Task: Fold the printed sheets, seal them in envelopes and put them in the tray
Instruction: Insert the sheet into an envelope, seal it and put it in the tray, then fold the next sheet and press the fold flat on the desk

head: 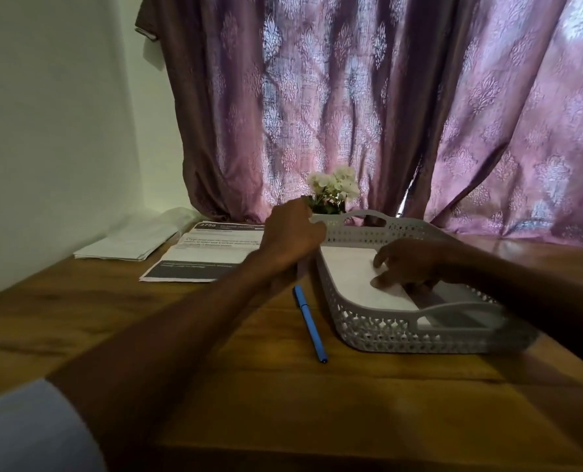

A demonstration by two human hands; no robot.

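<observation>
Placement is being carried out, by the look of it: a white envelope (pixel 354 279) is being laid flat on the floor of the grey perforated tray (pixel 416 333), towards its left side, and is being touched by the fingertips (pixel 378 282) of the right hand (pixel 409 264), whose fingers are bent loosely over the paper rather than pinched on it (motion blur is making the exact contact hard to judge). The tray's far left rim is being held or steadied by the left hand (pixel 290 233); whether its fingers are curled round the rim cannot be told, since they are being hidden behind the hand itself.

Next, a fresh sheet is likely being called for: the printed sheets (pixel 208 253) are lying in a stack just left of the tray, with dark header and footer bands showing, and a pile of white envelopes (pixel 130 241) is lying further left by the wall. A reach across to these, clear of the blue pen (pixel 310 323) lying beside the tray, is being required.

The envelope is being seen as plain, white and unmarked, lying flat and apparently uncreased, with a darker strip of tray floor showing to its right
</observation>
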